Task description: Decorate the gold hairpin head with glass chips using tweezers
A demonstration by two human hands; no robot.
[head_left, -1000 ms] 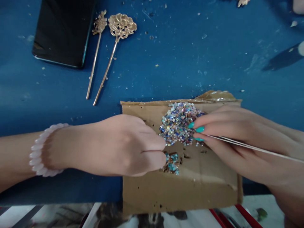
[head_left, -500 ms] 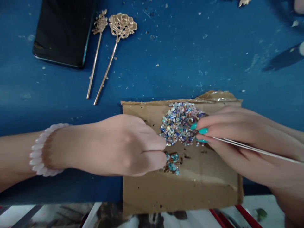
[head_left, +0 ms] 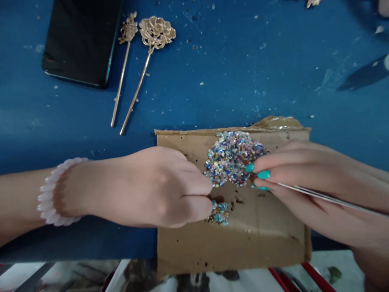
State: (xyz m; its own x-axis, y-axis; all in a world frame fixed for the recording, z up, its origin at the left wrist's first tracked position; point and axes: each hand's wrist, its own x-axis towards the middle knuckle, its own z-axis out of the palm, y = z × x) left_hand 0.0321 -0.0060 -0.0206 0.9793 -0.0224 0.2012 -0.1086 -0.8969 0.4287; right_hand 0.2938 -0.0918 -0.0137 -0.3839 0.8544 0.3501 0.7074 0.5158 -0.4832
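My left hand (head_left: 164, 186), with a pale beaded bracelet on its wrist, is closed on a small gold ornament (head_left: 220, 212) set with turquoise chips. Only the ornament's decorated end shows past the fingertips; the fingers hide the rest. In my right hand (head_left: 304, 182), thumb and fingers pinch thin metal tweezers (head_left: 310, 192). The tweezers' tips are at the right edge of a heap of shiny multicoloured stone chips (head_left: 232, 156). Heap and ornament are both over a piece of brown cardboard (head_left: 243, 251).
Two gold hairpins with openwork heads, one floral (head_left: 157, 33) and one smaller (head_left: 129, 30), lie at upper left beside a black phone (head_left: 80, 40). Loose chips dot the blue table (head_left: 227, 73). Below its front edge, red-edged items (head_left: 316, 275) show.
The ornament has turned slightly in my left fingers. My right hand has shifted a little down and right with the tweezers, uncovering more of the chip heap.
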